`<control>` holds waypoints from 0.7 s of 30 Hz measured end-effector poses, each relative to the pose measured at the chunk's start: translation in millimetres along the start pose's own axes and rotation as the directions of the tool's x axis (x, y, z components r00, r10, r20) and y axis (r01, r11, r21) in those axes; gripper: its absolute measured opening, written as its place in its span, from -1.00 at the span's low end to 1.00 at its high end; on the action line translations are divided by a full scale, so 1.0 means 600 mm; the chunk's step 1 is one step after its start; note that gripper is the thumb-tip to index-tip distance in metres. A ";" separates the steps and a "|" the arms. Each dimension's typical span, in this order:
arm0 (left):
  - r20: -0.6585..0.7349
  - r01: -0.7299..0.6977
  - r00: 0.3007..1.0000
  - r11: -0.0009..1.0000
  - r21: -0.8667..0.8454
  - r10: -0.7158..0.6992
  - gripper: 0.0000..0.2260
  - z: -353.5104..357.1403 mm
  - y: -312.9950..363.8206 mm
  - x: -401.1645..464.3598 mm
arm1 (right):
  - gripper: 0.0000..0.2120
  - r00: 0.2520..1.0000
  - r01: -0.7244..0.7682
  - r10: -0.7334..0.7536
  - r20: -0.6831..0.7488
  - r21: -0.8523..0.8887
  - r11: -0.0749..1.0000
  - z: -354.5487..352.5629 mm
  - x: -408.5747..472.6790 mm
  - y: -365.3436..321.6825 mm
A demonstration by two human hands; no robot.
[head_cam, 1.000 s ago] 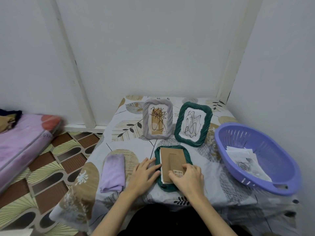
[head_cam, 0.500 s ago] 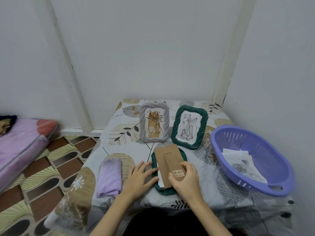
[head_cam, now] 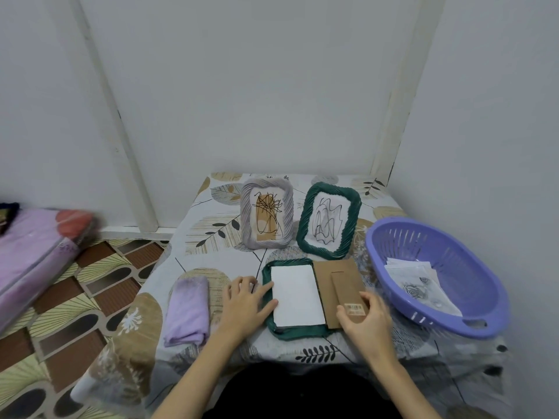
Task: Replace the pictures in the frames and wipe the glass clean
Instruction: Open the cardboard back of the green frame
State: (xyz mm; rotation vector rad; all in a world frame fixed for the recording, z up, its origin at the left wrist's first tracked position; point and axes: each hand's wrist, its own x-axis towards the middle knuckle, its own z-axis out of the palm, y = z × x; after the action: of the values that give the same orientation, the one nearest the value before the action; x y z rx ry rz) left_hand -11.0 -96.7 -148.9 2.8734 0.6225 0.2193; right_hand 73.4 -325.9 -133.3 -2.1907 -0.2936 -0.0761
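Leaf-print tablecloth (head_cam: 211, 231); white walls (head_cam: 257, 86)

- Far edge of the table (head_cam: 193, 269): the grey frame (head_cam: 267, 217) and the upright green frame (head_cam: 329, 220) stand side by side with a narrow gap between them, blocking a straight reach to the wall
- Right edge: the purple basket (head_cam: 435, 276) fills it and overhangs it; the brown backing board (head_cam: 338, 290) lies just beside the basket's rim
- Near middle: the face-down green frame (head_cam: 295, 332) with its white sheet (head_cam: 295, 293), the left hand (head_cam: 246, 302) at its left rim, the right hand (head_cam: 367, 320) on the board
- Left side: the folded lilac cloth (head_cam: 187, 309) near the near-left corner; bare tablecloth lies between it and the grey frame, along the left edge
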 end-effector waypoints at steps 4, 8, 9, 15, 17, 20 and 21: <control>0.033 0.026 0.999 0.999 0.023 -0.027 -0.24 -0.002 -0.014 -0.004 | -0.49 1.000 -0.014 0.014 -0.010 -0.014 1.000 0.001 0.000 0.006; 0.046 0.053 0.997 0.997 0.050 -0.056 -0.17 -0.011 -0.049 -0.012 | -0.49 1.000 -0.013 0.012 -0.013 -0.033 0.999 0.011 0.001 0.005; 0.054 0.048 0.997 0.998 0.037 -0.050 -0.10 -0.013 -0.058 -0.015 | -0.49 1.000 -0.009 0.008 -0.015 -0.041 0.999 0.017 0.000 0.003; 0.079 0.027 0.997 0.999 0.019 -0.028 0.07 -0.027 -0.071 -0.026 | -0.48 1.000 -0.005 0.004 -0.005 -0.130 0.992 0.051 -0.006 -0.012; 0.082 0.023 0.996 1.000 0.016 -0.024 0.04 -0.027 -0.068 -0.026 | -0.49 1.000 0.009 -0.008 0.012 -0.165 0.986 0.052 -0.009 -0.011; 0.076 0.010 0.997 1.000 0.003 -0.010 0.03 -0.023 -0.066 -0.025 | -0.55 0.999 0.038 -0.034 0.024 -0.203 0.978 0.041 -0.011 -0.003; 0.068 0.005 0.998 1.000 -0.004 -0.004 0.01 -0.023 -0.064 -0.024 | -0.57 0.999 0.048 -0.042 0.032 -0.206 0.977 0.037 -0.012 0.000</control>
State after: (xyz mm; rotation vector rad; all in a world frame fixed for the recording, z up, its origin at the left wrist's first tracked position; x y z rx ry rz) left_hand -41.7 -66.2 -145.6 2.8621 0.6152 0.1213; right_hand 65.5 -309.3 -147.6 -2.3934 -0.3644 -0.1061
